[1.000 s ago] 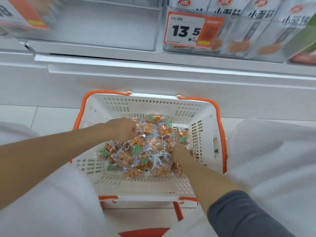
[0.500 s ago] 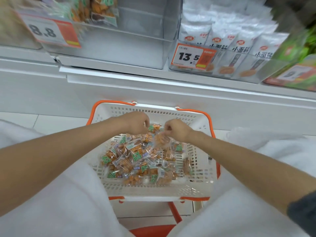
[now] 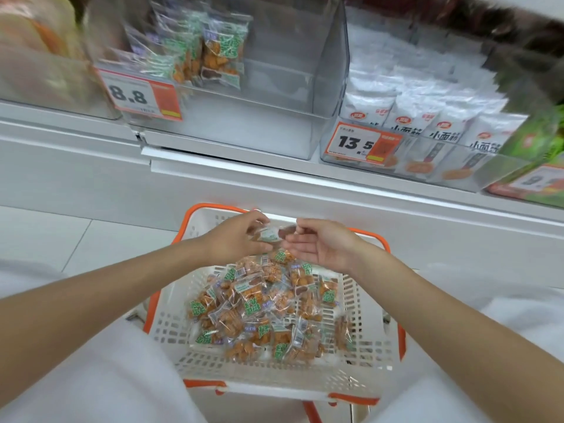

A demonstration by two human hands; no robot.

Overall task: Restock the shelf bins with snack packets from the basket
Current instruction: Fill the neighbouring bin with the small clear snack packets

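Observation:
A white basket (image 3: 268, 374) with an orange rim sits on the floor, holding several small clear snack packets (image 3: 262, 312) with orange snacks and green labels. Above its far edge my left hand (image 3: 238, 236) pinches one snack packet (image 3: 270, 235), and my right hand (image 3: 320, 245) touches the same packet's other end with thumb and finger, palm turned up. Higher up, a clear shelf bin (image 3: 274, 111) with an 8.8 price tag (image 3: 139, 94) holds a few of the same packets (image 3: 213, 56) at its back left.
To the right, another clear bin (image 3: 433, 166) tagged 13.5 is full of white packets. A green-packet bin (image 3: 537, 178) sits at far right. The white shelf ledge (image 3: 274, 178) juts out above the basket. White-clothed knees flank the basket.
Both hands came up out of the packet pile and met above the basket's far edge holding one packet. The view tilted upward, bringing the shelf bins into sight.

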